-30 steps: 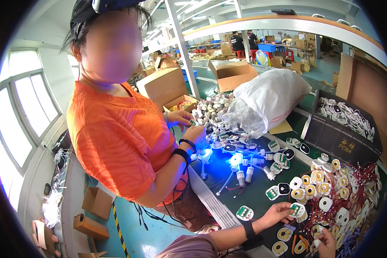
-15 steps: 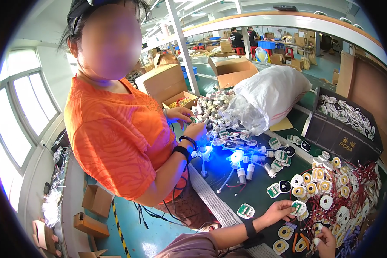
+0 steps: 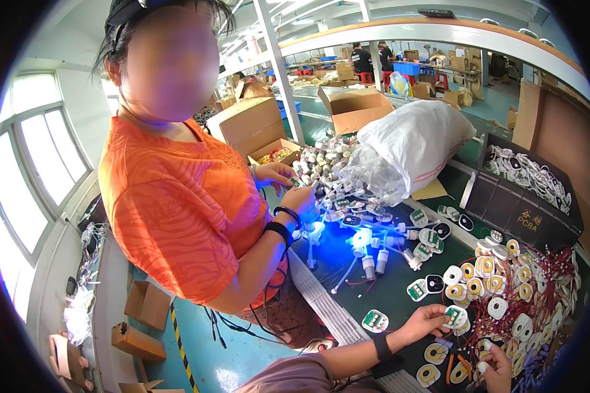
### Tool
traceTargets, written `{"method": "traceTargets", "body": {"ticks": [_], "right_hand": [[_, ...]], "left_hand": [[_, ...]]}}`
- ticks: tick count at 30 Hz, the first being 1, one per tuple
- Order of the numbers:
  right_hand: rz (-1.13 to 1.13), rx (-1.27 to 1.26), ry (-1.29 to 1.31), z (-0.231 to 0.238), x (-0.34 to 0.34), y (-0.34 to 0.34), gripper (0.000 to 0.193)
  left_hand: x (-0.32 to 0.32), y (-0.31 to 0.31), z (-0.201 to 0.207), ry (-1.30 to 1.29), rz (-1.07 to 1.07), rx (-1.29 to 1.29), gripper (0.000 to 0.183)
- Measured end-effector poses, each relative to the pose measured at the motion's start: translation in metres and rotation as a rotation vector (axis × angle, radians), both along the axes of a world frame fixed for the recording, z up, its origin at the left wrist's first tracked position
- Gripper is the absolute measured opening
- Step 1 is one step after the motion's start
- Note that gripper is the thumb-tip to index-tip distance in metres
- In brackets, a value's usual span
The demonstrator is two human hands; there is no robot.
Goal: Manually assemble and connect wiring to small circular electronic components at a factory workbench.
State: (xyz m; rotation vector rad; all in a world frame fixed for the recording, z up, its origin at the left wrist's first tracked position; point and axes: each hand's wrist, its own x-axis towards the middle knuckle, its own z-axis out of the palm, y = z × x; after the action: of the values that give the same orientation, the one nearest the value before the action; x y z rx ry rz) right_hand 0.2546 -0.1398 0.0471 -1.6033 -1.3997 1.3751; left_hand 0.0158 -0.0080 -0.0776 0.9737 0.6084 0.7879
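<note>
My left hand (image 3: 428,322), with a black band at its wrist, pinches a white rounded housing with a green circuit board (image 3: 453,318) near the front of the table. Over at the lower right, my right hand (image 3: 497,368) is closed with a small white round piece (image 3: 483,367) at its fingertips; what that piece is I cannot make out. Between the hands lie orange-handled pliers (image 3: 463,364) and white discs with yellow rings (image 3: 435,354). Another housing with a green board (image 3: 375,321) rests alone to the left of my left hand.
A large heap of white discs with red wires (image 3: 524,295) spreads along the right. Behind it stands a black bin (image 3: 528,209) of white parts. A co-worker in orange (image 3: 170,196) handles a small board beside glowing blue lamps (image 3: 361,240). A white sack (image 3: 416,141) lies farther back.
The co-worker's head has shifted slightly to the right. My two hands and the pieces in them stay practically where they were.
</note>
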Motion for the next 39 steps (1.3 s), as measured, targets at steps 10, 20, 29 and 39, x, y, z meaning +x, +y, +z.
{"method": "traceTargets", "body": {"ticks": [10, 20, 29, 39], "right_hand": [[0.052, 0.067, -0.082, 0.009, -0.005, 0.002, 0.047], [0.035, 0.068, -0.020, -0.007, 0.001, 0.002, 0.048], [0.010, 0.107, -0.046, -0.003, -0.007, 0.000, 0.045], [0.006, 0.089, -0.022, -0.020, 0.002, 0.004, 0.046]], "left_hand": [[0.001, 0.000, -0.002, -0.006, 0.009, -0.011, 0.029], [0.002, 0.001, -0.004, -0.002, 0.010, -0.023, 0.029], [0.002, -0.003, 0.001, -0.030, 0.058, -0.018, 0.027], [0.003, -0.001, 0.002, -0.026, 0.059, -0.004, 0.027]]}}
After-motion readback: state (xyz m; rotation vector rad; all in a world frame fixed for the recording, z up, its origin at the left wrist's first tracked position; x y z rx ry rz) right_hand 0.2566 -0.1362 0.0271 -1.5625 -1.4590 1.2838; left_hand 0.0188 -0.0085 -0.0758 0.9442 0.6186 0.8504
